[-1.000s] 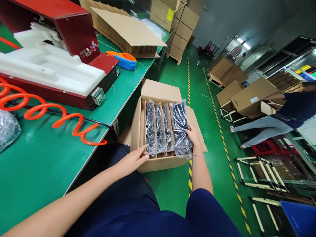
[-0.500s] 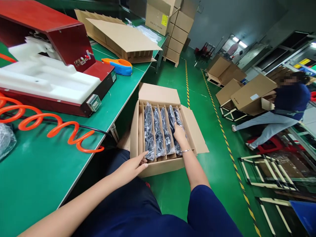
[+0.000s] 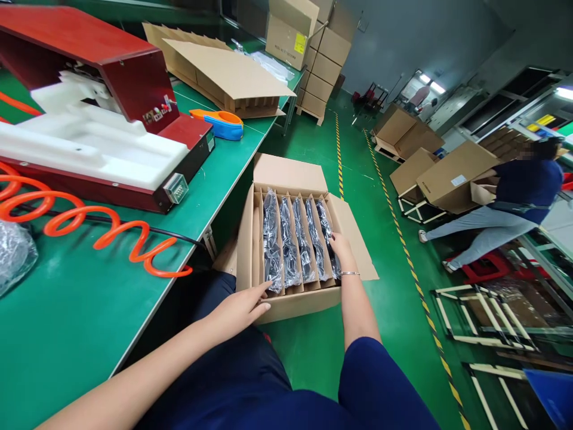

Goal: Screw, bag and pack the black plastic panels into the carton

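An open cardboard box (image 3: 286,307) stands in front of me, split into narrow slots by cardboard dividers. Long black items in clear plastic wrap fill several slots; one wrapped black item (image 3: 271,239) lies in a slot near the left side. My left hand (image 3: 239,310) rests at the near left corner of the box, fingers stretched out and thumb apart, fingertips by the end of that item. In the rightmost visible slot, my right hand (image 3: 344,254) has its fingers closed on another plastic-wrapped black item (image 3: 323,220). Its fingertips are partly hidden.
On the green workbench (image 3: 89,316) at left stand a red machine (image 3: 134,83) with white fixtures, an orange coiled hose (image 3: 107,236), a blue and orange tape roll (image 3: 224,124) and a cardboard divider set (image 3: 224,71). A co-worker (image 3: 523,185) bends over boxes at right.
My right hand has moved one slot to the right, from the fourth wrapped item to the one at the right side. My left hand has stayed at the near left corner.
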The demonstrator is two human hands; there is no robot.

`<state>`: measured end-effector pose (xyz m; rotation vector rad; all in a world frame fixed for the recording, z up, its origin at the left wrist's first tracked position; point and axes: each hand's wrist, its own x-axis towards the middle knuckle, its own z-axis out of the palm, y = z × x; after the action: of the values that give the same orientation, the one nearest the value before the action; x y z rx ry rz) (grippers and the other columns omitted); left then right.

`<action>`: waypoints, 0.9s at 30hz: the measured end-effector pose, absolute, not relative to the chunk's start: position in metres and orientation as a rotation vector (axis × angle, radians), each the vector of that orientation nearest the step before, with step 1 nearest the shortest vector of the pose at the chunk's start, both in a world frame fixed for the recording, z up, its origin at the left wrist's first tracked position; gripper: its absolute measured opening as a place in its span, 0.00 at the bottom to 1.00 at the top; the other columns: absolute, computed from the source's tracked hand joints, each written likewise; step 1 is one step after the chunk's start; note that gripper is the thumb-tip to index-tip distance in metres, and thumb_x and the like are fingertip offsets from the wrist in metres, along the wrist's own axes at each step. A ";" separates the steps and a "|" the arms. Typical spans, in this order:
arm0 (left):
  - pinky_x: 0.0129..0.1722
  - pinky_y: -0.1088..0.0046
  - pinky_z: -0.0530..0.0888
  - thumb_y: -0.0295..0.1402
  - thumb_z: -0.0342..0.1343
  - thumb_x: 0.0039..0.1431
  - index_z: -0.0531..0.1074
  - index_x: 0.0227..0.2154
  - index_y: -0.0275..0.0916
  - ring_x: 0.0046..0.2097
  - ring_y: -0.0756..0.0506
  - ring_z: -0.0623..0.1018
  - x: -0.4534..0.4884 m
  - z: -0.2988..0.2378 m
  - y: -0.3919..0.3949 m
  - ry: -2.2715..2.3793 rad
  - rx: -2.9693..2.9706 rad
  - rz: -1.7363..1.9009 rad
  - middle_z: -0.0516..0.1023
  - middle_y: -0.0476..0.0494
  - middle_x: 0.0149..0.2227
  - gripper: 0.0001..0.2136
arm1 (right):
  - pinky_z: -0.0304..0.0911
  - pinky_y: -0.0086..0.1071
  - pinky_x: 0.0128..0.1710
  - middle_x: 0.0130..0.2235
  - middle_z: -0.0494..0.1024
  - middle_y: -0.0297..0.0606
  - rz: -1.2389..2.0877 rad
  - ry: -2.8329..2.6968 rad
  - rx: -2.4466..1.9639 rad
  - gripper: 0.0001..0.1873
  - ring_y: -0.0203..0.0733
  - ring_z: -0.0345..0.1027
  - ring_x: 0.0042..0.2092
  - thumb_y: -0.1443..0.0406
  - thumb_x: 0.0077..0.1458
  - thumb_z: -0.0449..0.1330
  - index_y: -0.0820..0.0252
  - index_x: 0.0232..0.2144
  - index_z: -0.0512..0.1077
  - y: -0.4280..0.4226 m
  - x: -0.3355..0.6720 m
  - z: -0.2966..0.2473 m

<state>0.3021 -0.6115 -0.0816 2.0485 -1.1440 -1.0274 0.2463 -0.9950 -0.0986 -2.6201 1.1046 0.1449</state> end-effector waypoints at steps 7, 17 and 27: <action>0.60 0.57 0.71 0.40 0.45 0.63 0.62 0.65 0.36 0.60 0.36 0.76 0.301 -0.079 -0.613 -1.221 2.090 -0.970 0.74 0.33 0.61 0.29 | 0.69 0.47 0.55 0.55 0.73 0.44 0.246 1.102 -2.620 0.20 0.45 0.70 0.54 0.55 0.65 0.59 0.61 0.54 0.70 -0.997 0.244 -0.109; 0.59 0.57 0.73 0.39 0.46 0.63 0.64 0.64 0.38 0.60 0.36 0.76 0.301 -0.085 -0.611 -1.286 2.103 -0.904 0.74 0.35 0.61 0.27 | 0.70 0.46 0.54 0.55 0.73 0.44 0.196 1.105 -2.591 0.20 0.45 0.71 0.53 0.56 0.65 0.59 0.60 0.54 0.70 -0.988 0.242 -0.101; 0.59 0.56 0.73 0.37 0.47 0.63 0.66 0.63 0.38 0.59 0.35 0.77 0.302 -0.090 -0.611 -1.307 2.081 -0.857 0.75 0.33 0.60 0.25 | 0.52 0.45 0.69 0.64 0.68 0.47 -0.372 1.062 -2.483 0.26 0.48 0.61 0.66 0.66 0.63 0.53 0.60 0.63 0.66 -0.982 0.221 -0.056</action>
<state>0.3024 -0.6107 -0.0899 2.0811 -1.3067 -0.8569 0.2212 -0.9817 -0.0565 -2.4830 1.0618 -0.3721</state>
